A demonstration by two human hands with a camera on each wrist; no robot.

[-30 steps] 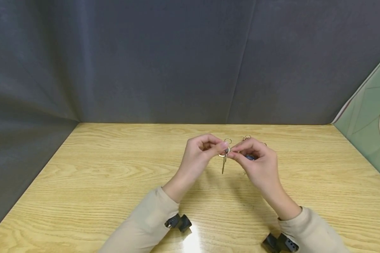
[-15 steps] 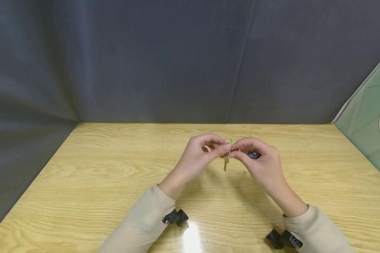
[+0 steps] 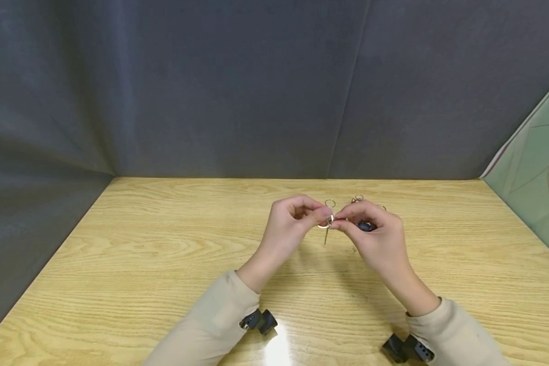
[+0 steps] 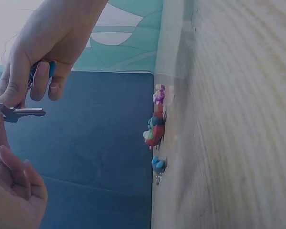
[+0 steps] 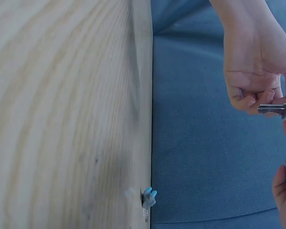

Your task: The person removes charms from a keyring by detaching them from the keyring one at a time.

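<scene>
Since half a second ago, your key (image 3: 326, 235) hangs straighter off the split ring (image 3: 326, 222). Wooden table (image 3: 142, 254) lies under both hands. Left hand (image 3: 289, 223) pinches the ring; right hand (image 3: 376, 235) pinches its other side, curled over a blue tag (image 3: 365, 226). Loose rings (image 3: 357, 198) just beyond.

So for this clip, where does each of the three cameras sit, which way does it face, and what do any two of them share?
Head: worn on the head, facing forward and down at the light wooden table; shows both beige sleeves, left hand and right hand pinching a metal key ring.
Left wrist: faces across the table toward the right hand; left hand's fingers at lower left.
Right wrist: faces the left hand; right hand's fingers at the edge.
Shared: both wrist views show the small silver key.
</scene>
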